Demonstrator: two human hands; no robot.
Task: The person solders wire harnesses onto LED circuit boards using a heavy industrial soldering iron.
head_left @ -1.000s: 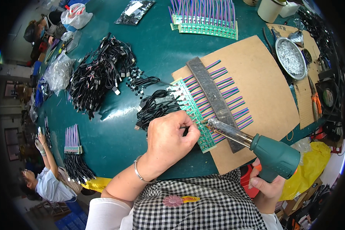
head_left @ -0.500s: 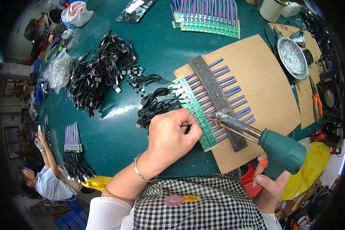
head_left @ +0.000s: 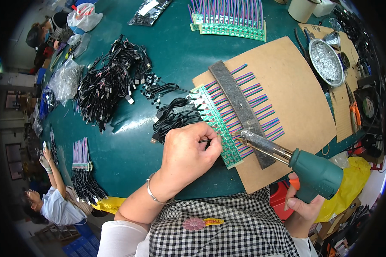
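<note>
My left hand (head_left: pixel 188 150) pinches a black cable (head_left: pixel 204 140) near the edge of a green strip of circuit boards (head_left: pixel 218 128). My right hand (head_left: pixel 303 205) grips the handle of a green soldering gun (head_left: pixel 315 171) with an orange trigger. Its metal tip reaches over the board strip, close to my left fingertips; whether it touches the board I cannot tell. Purple, green and dark wires (head_left: pixel 268 124) run right from the strip. A dark flat bar (head_left: pixel 240 109) lies across them on a brown board (head_left: pixel 296 98). Several black USB cables (head_left: pixel 178 118) lie left of the strip.
A big heap of black cables (head_left: pixel 111 81) lies on the green table (head_left: pixel 171 51). More wired board strips (head_left: pixel 233 31) rest at the far side. On the right are a metal bowl (head_left: pixel 326 62) and orange-handled pliers (head_left: pixel 354 115). Another person (head_left: pixel 62 203) sits at left.
The view has shifted slightly. My left hand keeps its pinch on the cable, and the soldering gun's tip stays over the board strip with hardly any movement.
</note>
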